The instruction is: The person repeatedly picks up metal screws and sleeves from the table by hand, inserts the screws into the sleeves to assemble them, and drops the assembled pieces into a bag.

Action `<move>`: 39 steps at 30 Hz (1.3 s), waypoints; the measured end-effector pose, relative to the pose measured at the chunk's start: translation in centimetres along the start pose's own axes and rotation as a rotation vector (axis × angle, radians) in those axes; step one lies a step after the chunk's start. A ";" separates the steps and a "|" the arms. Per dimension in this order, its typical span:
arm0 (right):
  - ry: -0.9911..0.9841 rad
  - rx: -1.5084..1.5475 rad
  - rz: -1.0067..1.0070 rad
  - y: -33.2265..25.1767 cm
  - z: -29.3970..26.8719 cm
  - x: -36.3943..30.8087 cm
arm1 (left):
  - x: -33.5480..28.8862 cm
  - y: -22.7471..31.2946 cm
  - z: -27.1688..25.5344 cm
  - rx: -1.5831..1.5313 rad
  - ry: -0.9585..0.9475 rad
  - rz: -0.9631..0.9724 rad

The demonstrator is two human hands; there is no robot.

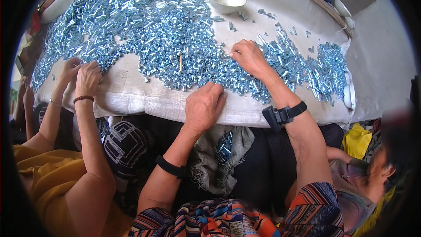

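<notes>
We see our left hand (204, 105) resting palm down, fingers curled at the near edge of a wide spread of small shiny blue-silver metal parts (175, 39) on a white cloth-covered table (131, 94). Our right hand (248, 57) reaches farther in, fingertips pinched narrowly among the pieces; whether it grips one, we cannot tell. A white ceramic bowl (226, 0) sits beyond, and another person's hands (83, 74) work to our left.

Small parts (175, 48): shiny bluish plated metal. Table cover (131, 92): white woven cloth, coarse, matt. Bowl (226, 0): glossy white ceramic-looking. Lap cloth (210, 162): grey soft fabric. Wrist straps (283, 115): matt black plastic.
</notes>
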State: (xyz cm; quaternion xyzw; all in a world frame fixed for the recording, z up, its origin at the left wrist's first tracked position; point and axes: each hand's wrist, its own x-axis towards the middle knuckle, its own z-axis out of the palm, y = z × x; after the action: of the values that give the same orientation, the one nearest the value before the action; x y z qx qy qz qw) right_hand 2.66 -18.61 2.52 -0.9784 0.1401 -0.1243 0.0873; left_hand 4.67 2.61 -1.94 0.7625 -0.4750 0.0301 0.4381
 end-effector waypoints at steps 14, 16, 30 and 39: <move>0.218 0.978 0.347 -6.6 -4.2 -8.6 | 0.1 -0.4 0.2 -0.023 0.031 -0.013; 0.259 1.034 0.386 -6.8 -3.5 -11.2 | 0.0 -0.4 0.2 -0.102 0.047 -0.068; 0.311 0.911 0.512 -5.6 -0.9 -19.1 | 1.6 0.7 1.6 0.226 0.003 0.044; 0.367 1.284 0.538 -5.1 -1.1 -19.7 | 0.9 1.0 0.8 0.076 0.036 -0.046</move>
State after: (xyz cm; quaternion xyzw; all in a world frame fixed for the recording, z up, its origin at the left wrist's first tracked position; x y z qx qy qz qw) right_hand -14.65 -8.15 0.35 -0.6290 0.2878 -0.3188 0.6480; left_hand 4.13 1.19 -1.39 0.7887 -0.4479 0.0517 0.4179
